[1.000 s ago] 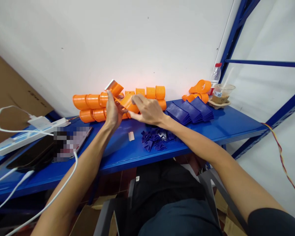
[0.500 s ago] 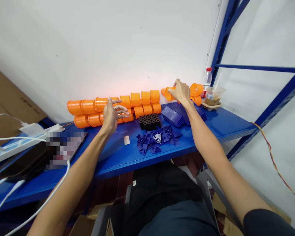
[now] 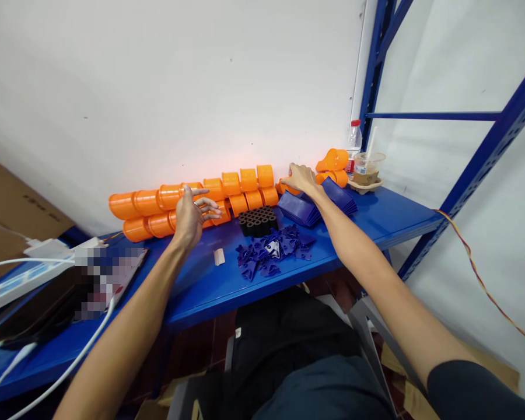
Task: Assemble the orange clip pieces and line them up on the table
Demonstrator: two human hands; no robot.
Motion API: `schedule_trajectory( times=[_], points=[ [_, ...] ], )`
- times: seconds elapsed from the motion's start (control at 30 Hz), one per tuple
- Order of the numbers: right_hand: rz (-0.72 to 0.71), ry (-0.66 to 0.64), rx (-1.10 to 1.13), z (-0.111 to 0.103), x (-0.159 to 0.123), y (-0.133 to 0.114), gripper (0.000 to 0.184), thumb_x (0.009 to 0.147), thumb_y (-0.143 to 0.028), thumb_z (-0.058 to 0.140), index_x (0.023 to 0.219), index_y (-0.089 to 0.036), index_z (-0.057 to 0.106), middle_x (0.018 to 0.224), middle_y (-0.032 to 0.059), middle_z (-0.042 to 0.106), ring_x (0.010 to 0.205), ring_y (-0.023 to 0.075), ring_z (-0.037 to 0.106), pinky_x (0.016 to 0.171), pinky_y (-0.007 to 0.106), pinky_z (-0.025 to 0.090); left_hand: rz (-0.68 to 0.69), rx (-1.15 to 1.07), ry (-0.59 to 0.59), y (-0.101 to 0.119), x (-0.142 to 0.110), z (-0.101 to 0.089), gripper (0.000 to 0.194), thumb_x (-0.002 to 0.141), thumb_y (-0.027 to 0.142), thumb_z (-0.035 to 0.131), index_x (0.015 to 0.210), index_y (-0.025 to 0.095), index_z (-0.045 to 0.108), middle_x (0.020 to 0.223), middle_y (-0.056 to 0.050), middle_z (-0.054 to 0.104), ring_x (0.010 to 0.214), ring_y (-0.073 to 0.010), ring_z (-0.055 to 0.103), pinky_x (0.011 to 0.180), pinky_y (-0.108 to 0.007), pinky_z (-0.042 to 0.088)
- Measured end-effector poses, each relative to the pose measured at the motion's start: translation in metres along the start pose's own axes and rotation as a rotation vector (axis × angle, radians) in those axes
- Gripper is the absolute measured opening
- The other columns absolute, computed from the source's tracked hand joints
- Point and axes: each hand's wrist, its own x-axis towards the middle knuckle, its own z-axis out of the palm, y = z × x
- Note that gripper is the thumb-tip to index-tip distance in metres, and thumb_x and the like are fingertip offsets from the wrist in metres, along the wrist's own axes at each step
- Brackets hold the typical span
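Note:
Fingers apart and holding nothing, my left hand (image 3: pixel 189 217) hovers in front of two stacked rows of orange plastic cylinders (image 3: pixel 149 202) along the wall. My right hand (image 3: pixel 303 178) has its fingers bent over an orange plastic piece (image 3: pixel 287 185) low at the row's right part; the hand hides much of it. Just below that hand lie stacked dark blue flat sheets (image 3: pixel 298 209). Black short tubes (image 3: pixel 258 220) stand in a tight block between my hands. Nearer the table edge is a loose pile of small blue plastic parts (image 3: pixel 269 252).
More orange pieces (image 3: pixel 333 160) are stacked at the right, beside a red-capped bottle (image 3: pixel 354 139) and a drink cup (image 3: pixel 367 169). A small pale scrap (image 3: pixel 219 256) lies on the blue table (image 3: pixel 196 291). A power strip (image 3: pixel 39 271), cables and a black device (image 3: pixel 35 306) occupy the left.
My right hand has come down with the orange piece towards the tabletop. My left hand keeps its spread pose. The whole view has shifted slightly.

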Motion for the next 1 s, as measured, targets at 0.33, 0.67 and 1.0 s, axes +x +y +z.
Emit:
schedule_trajectory(
  times=[0.33, 0.67, 1.0],
  points=[
    [-0.023, -0.052, 0.028, 0.014, 0.008, -0.002, 0.047, 0.099, -0.046, 0.070, 0.133, -0.013, 0.072, 0.138, 0.0239, 0.077, 0.127, 0.0386, 0.074, 0.096, 0.041, 0.059, -0.001, 0.023, 0.022, -0.002, 0.000, 0.002, 0.062, 0.102, 0.080, 0.056, 0.104, 0.018, 0.061, 0.059, 0.001, 0.066, 0.049, -0.0178, 0.069, 0.053, -0.026, 0.060],
    [-0.066, -0.091, 0.008, 0.015, 0.006, -0.004, 0.033, 0.104, -0.034, 0.061, 0.124, -0.016, 0.080, 0.136, 0.0223, 0.079, 0.126, 0.0366, 0.076, 0.099, 0.041, 0.059, 0.002, 0.030, 0.015, -0.001, -0.002, 0.003, 0.059, 0.103, 0.077, 0.056, 0.103, 0.018, 0.061, 0.060, 0.000, 0.066, 0.053, -0.0190, 0.072, 0.054, -0.025, 0.060],
    [0.081, 0.227, 0.010, -0.019, 0.011, 0.018, 0.043, 0.101, -0.015, 0.048, 0.133, -0.015, 0.076, 0.133, 0.0248, 0.076, 0.130, 0.0402, 0.069, 0.104, 0.052, 0.057, 0.013, 0.012, -0.019, 0.004, -0.002, 0.000, 0.058, 0.104, 0.075, 0.057, 0.103, 0.018, 0.062, 0.060, -0.001, 0.067, 0.049, -0.0182, 0.070, 0.049, -0.023, 0.057]
  ],
)
